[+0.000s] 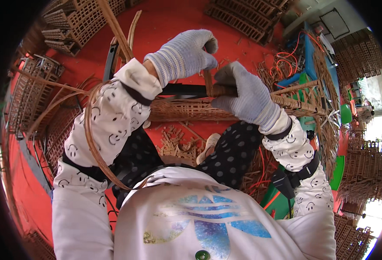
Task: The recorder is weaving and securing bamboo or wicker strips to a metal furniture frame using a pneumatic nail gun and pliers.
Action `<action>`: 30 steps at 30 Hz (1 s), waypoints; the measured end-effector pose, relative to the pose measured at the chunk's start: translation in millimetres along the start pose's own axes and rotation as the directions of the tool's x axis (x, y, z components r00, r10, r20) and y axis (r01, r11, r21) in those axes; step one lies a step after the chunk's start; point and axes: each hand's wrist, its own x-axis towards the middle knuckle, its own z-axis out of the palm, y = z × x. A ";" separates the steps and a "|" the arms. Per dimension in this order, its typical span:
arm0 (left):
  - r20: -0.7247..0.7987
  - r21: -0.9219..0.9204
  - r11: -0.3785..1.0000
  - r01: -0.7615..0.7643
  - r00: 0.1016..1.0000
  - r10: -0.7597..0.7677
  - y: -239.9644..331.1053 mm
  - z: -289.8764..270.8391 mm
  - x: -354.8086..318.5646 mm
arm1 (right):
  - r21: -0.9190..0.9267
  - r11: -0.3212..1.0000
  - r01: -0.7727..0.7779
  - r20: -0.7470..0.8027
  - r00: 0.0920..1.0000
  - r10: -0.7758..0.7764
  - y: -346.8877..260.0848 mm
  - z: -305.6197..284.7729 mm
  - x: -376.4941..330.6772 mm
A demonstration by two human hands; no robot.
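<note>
My left hand (182, 56), in a grey-blue knitted glove, is raised with curled fingers. The thumb and fingers close at the upper end of a short brown rattan strip (208, 82), which rises from a dark bar (183, 89). To its right, my gloved right hand (246, 94) grips the brown-wrapped stretch of that bar between thumb and fingers. Its palm side is hidden. Below both hands runs a woven rattan panel (191, 110), lying crosswise in front of my knees. A long loose rattan strip (89, 125) loops over my left sleeve.
Cut rattan pieces (178, 143) litter the red floor between my feet. Stacked woven racks (86, 21) stand at the far left, and more racks (249, 17) stand at the back. Orange cable (286, 60) coils near a blue bench at the right. Long strips stick up beside my left arm.
</note>
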 end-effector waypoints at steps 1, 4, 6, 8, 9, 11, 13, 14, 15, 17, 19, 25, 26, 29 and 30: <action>0.031 0.002 1.000 0.023 0.999 -0.023 -5.4 3.5 2.7 | -0.022 0.998 0.065 -0.048 0.997 -0.066 -1.0 1.4 -3.5; 0.060 0.013 0.999 0.042 0.997 -0.043 -17.2 11.5 7.6 | 0.080 0.996 0.031 -0.035 0.999 -0.028 -2.8 6.9 -6.2; 0.045 0.047 0.998 0.040 0.998 -0.042 -18.9 13.1 10.5 | -0.087 0.991 0.099 -0.048 0.993 -0.103 -4.3 8.3 -4.5; -0.049 0.085 0.996 0.033 0.998 -0.029 -14.8 10.7 7.5 | -0.178 0.978 0.109 -0.053 0.991 -0.120 -6.9 8.7 -0.8; -0.122 0.109 0.993 0.035 0.992 -0.022 -10.7 9.2 3.1 | -0.190 0.977 0.095 -0.058 0.992 -0.108 -8.2 8.5 1.4; -0.244 0.124 0.991 -0.059 0.966 0.088 -0.3 5.8 -13.5 | -0.183 0.982 0.051 -0.039 0.997 -0.059 -10.9 7.6 4.0; -0.338 0.119 0.960 -0.254 0.899 0.279 8.2 4.0 -48.5 | -0.146 0.989 -0.017 0.010 1.000 0.019 -12.7 6.0 5.9; -0.402 0.114 0.931 -0.348 0.840 0.363 10.6 5.0 -67.9 | -0.118 0.992 -0.052 0.033 0.998 0.056 -13.3 5.1 6.6; -0.312 0.093 0.949 -0.302 0.896 0.316 13.6 10.0 -87.9 | -0.090 0.992 -0.084 0.058 0.994 0.089 -13.5 4.7 8.4; -0.239 0.004 0.994 -0.114 0.965 0.111 12.9 20.8 -113.0 | 0.021 0.988 -0.156 0.108 0.982 0.153 -14.1 4.0 12.0; -0.062 -0.395 0.869 0.297 0.935 -0.348 7.3 29.7 -123.9 | 0.043 0.984 -0.174 0.145 0.975 0.167 -14.8 2.1 13.7; 0.181 -0.865 0.369 0.341 0.897 -0.403 15.7 42.9 -130.3 | 0.057 0.983 -0.172 0.144 0.976 0.163 -16.5 0.3 12.2; 0.195 -0.885 0.334 0.325 0.909 -0.367 17.0 43.2 -127.0 | 0.050 0.987 -0.153 0.142 0.979 0.145 -16.0 0.8 12.0; 0.214 -0.904 0.270 0.331 0.899 -0.383 13.8 45.6 -109.5 | 0.099 0.982 -0.161 0.152 0.978 0.145 -13.3 2.8 11.8; 0.222 -0.895 0.280 0.348 0.891 -0.396 11.9 47.2 -103.4 | 0.087 0.986 -0.145 0.151 0.980 0.131 -12.2 3.1 11.7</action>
